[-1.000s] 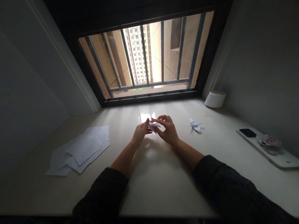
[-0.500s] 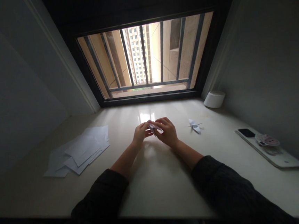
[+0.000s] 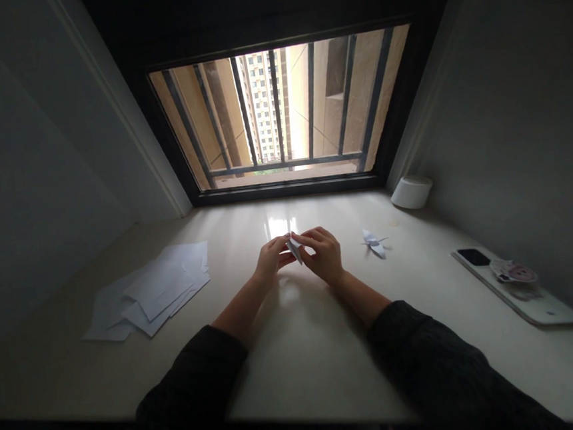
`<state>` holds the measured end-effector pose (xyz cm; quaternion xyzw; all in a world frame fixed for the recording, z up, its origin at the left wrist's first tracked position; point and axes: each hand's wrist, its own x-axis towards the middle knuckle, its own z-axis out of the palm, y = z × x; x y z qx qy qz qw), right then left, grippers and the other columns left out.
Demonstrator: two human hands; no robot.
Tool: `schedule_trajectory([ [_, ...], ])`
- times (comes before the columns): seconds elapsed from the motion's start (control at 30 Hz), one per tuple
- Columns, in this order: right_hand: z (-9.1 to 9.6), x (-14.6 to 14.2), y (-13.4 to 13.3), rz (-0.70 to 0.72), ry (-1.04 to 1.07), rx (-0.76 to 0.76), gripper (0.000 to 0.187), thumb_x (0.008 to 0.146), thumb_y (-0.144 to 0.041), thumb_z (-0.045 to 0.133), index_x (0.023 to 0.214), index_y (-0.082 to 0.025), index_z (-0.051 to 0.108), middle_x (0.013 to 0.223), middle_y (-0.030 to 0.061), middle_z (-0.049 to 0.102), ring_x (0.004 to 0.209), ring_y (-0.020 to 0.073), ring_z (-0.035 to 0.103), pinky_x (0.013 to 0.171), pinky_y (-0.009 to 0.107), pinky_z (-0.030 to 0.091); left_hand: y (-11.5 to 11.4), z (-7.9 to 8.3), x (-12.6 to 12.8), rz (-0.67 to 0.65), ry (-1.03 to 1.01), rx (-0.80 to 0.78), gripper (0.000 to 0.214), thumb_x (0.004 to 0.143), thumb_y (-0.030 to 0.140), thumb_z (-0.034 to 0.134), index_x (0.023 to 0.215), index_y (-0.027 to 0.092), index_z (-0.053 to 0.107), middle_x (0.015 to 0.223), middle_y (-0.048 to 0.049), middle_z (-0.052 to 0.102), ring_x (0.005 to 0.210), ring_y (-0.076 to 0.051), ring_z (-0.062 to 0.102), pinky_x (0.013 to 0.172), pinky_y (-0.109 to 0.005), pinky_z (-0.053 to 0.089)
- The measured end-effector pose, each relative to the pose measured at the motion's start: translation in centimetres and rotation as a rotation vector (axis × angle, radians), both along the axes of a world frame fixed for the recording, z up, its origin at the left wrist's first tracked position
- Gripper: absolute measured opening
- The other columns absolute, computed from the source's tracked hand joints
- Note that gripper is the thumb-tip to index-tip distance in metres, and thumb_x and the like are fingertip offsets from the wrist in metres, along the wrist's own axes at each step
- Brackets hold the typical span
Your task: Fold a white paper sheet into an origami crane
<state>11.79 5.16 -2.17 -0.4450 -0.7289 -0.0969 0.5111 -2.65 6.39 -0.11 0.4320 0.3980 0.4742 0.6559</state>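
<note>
Both my hands meet over the middle of the pale desk [image 3: 304,361] and pinch a small folded white paper piece [image 3: 295,248] between them. My left hand [image 3: 270,259] grips its left side with closed fingers. My right hand [image 3: 324,253] curls over its right side, fingertips pressed on the paper. Most of the paper is hidden by my fingers. Both forearms wear dark sleeves.
A loose pile of white paper sheets [image 3: 150,291] lies on the left. A finished folded paper figure [image 3: 374,242] sits right of my hands. A white round container [image 3: 411,191] stands in the far right corner. A phone [image 3: 516,282] with a sticker lies along the right wall. A barred window [image 3: 280,108] is ahead.
My fingers have closed in over the paper piece, so less of it shows now. Hands stay in the same spot.
</note>
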Motion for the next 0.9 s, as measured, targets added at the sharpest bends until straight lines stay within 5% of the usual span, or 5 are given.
schedule_trajectory([
  [0.57,0.0,0.0,0.3,0.154,0.292,-0.101,0.017,0.083,-0.026,0.062,0.097,-0.029,0.071,0.087,0.0012,0.072,0.077,0.0174,0.063,0.071,0.032,0.051,1.7,-0.1,-2.0,0.152,0.224,0.093,0.041,0.067,0.051,0.063,0.086,0.015,0.068,0.071,-0.0041,0.062,0.058,-0.014,0.058,0.052,-0.024,0.044],
  [0.9,-0.2,0.1,0.3,0.092,0.292,-0.113,0.015,0.082,-0.030,0.063,0.094,-0.030,0.072,0.087,0.0015,0.073,0.078,0.0183,0.065,0.071,0.034,0.052,1.0,0.5,-1.7,0.033,0.199,0.260,0.058,0.071,0.053,0.065,0.117,0.019,0.057,0.109,-0.0121,0.065,0.085,-0.019,0.063,0.070,-0.030,0.051],
])
